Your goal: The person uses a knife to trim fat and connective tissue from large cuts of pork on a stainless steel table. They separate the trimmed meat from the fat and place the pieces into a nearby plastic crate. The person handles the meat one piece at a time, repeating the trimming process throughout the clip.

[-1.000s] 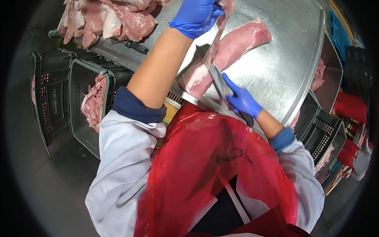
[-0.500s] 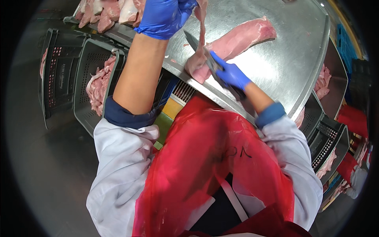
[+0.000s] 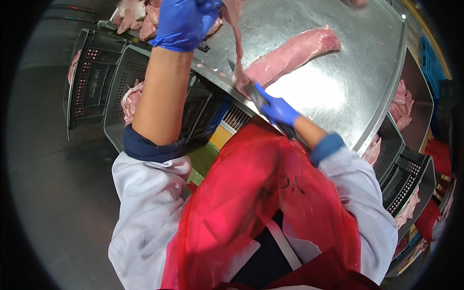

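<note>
A long pink piece of meat lies on the steel table, its near end by the table's front edge. My left hand, in a blue glove, is closed on a thin meat strip and holds it raised; the strip hangs down to the near end of the piece. My right hand, also gloved in blue, grips a knife. The blade is at the near end of the meat, partly hidden by the strip, and its tip is hard to make out.
Several meat pieces are heaped at the far left. A grey crate with meat trimmings stands left of the table. Beyond the right edge are another dark crate, more meat and a blue crate.
My left hand has moved a little left, drawing the strip with it. The knife has come down toward the near end of the meat and the table edge.
</note>
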A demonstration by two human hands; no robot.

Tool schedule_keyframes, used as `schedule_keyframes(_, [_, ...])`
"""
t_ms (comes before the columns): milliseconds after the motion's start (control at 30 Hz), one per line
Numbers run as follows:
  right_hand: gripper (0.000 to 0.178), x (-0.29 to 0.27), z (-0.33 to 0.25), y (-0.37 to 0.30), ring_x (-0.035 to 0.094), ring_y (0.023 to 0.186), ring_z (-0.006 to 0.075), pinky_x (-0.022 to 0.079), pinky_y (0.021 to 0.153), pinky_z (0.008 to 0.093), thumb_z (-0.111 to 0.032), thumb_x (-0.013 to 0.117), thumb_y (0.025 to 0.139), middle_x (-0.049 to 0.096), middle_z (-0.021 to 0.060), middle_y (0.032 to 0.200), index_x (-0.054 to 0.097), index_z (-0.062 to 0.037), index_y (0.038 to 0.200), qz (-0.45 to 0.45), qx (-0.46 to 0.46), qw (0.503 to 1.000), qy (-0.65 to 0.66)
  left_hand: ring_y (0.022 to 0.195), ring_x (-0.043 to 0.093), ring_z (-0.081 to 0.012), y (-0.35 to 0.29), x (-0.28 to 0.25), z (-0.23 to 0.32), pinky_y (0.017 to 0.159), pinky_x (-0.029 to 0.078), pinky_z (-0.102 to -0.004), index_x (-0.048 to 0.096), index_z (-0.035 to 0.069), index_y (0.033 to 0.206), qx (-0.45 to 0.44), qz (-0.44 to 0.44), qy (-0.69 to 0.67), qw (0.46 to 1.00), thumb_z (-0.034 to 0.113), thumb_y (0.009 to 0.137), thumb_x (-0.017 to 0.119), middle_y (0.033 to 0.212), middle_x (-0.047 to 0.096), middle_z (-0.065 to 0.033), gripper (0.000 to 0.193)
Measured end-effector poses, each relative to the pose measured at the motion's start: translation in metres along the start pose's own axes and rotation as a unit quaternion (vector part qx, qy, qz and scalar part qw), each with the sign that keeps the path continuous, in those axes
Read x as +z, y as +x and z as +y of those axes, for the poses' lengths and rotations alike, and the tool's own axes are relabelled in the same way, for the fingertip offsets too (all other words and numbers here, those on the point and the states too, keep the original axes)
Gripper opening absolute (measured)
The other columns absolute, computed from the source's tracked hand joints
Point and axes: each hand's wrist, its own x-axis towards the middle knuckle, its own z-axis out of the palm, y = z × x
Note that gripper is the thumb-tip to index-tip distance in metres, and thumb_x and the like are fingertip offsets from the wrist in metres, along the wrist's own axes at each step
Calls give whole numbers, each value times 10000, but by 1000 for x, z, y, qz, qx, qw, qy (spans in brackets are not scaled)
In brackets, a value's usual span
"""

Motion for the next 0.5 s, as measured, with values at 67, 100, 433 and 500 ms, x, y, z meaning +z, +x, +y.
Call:
schedule_keyframes(67, [737, 26, 57, -12, 647, 548, 254, 561, 631, 380, -196, 429, 956, 658, 148, 732, 115, -186, 1622, 138, -205, 958, -148, 550, 515, -47, 2, -1, 17, 426, 372, -185, 645, 82, 1003, -16, -64, -93, 993, 108, 965, 584, 795, 639, 49, 77])
schedule_keyframes(100, [723, 30, 69, -12, 644, 542, 251, 562, 628, 377, -187, 429, 954, 656, 147, 729, 147, -176, 1619, 160, -233, 943, -173, 553, 528, -58, -1, 14, 17, 429, 387, -201, 639, 84, 1012, 15, -65, -69, 995, 123, 969, 584, 772, 634, 51, 80])
schedule_keyframes(433, [737, 36, 4, 49, 616, 673, 145, 525, 620, 327, -196, 581, 948, 637, 75, 830, 249, -288, 1600, 77, -102, 984, 127, 731, 621, -197, -112, 224, -199, 639, 498, -336, 525, 73, 1293, -56, -473, 101, 873, 161, 995, 541, 959, 622, -115, 311])
schedule_keyframes(500, [797, -11, 24, 26, 591, 634, 105, 519, 617, 278, -220, 625, 924, 621, 50, 807, 229, -289, 1612, 155, -7, 927, 341, 766, 641, -228, -108, 181, -216, 678, 519, -364, 499, 78, 1353, -47, -528, 149, 835, 170, 995, 542, 1008, 628, -146, 371])
